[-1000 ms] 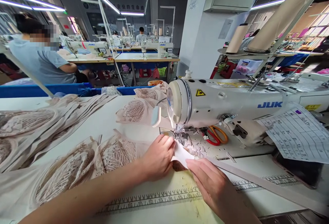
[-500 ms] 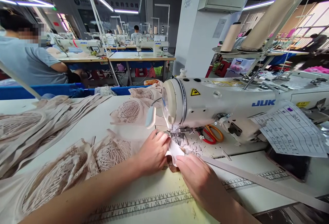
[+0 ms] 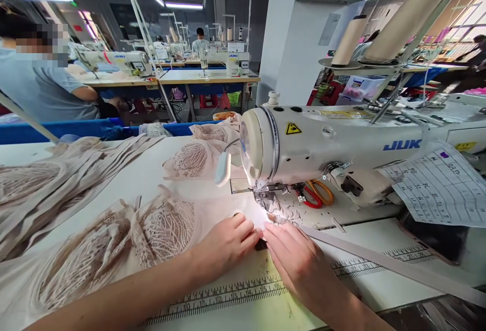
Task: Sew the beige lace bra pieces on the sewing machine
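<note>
Pale fabric [image 3: 246, 205] runs under the needle area of the white sewing machine [image 3: 304, 136]. My left hand [image 3: 228, 237] is closed on the near edge of this fabric, just in front of the presser foot. Fingertips of my right hand [image 3: 294, 252] pinch the same edge beside it, and the two hands almost touch. A long beige elastic strip [image 3: 375, 255] comes in from the right and passes by my right fingers towards the machine. To the left, joined to the fabric, lie beige lace bra cups [image 3: 165, 230].
Red and orange-handled scissors [image 3: 318, 193] lie behind the needle, among fabric scraps. A written paper sheet [image 3: 442, 184] hangs at the right above a dark phone-like object [image 3: 433, 240]. More lace pieces [image 3: 30, 184] are piled left. A co-worker [image 3: 41, 78] sits beyond.
Both hands have drawn down slightly from the needle. The fabric edge, folded up between the fingers before, now lies flatter, and my left hand has moved lower. The camera view has shifted slightly.
</note>
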{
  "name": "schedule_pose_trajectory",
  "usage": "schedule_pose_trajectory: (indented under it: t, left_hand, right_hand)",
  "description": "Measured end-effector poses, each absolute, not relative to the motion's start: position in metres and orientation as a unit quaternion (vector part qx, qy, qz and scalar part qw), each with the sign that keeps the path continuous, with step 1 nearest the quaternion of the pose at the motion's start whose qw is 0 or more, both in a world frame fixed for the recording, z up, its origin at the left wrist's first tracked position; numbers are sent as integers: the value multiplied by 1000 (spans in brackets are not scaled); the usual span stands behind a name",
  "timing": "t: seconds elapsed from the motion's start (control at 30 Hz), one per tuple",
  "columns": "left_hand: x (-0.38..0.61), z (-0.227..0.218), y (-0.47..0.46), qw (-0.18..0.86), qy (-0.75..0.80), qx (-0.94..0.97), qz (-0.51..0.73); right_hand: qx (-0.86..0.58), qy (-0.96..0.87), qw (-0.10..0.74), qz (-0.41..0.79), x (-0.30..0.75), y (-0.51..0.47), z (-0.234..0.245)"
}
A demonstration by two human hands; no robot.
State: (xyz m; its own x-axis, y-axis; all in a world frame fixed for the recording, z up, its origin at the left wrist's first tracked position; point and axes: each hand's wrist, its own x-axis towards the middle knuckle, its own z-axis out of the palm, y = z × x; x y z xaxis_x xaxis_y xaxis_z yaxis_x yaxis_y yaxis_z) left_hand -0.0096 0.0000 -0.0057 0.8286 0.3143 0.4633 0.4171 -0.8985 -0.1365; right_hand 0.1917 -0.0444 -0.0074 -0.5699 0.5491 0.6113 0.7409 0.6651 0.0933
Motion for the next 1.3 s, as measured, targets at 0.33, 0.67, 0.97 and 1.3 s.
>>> schedule_pose_trajectory:
  t: [0.33, 0.67, 0.97, 1.3]
  left_hand:
    - [-18, -5, 23, 97, -202, -949, -220]
    - [-20, -8, 45, 51, -221, -951, -211]
    - [-25, -5, 49, 21, -227, -955, -190]
    - [-29, -9, 57, 28, -192, -958, -213]
  right_hand:
    - [-365, -860, 258, -248, 183, -33, -8]
    - [-389, -858, 217, -255, 181, -25, -9]
    - [-383, -872, 212, -218, 184, -27, -2]
    - [-371, -874, 215, -228, 185, -25, -3]
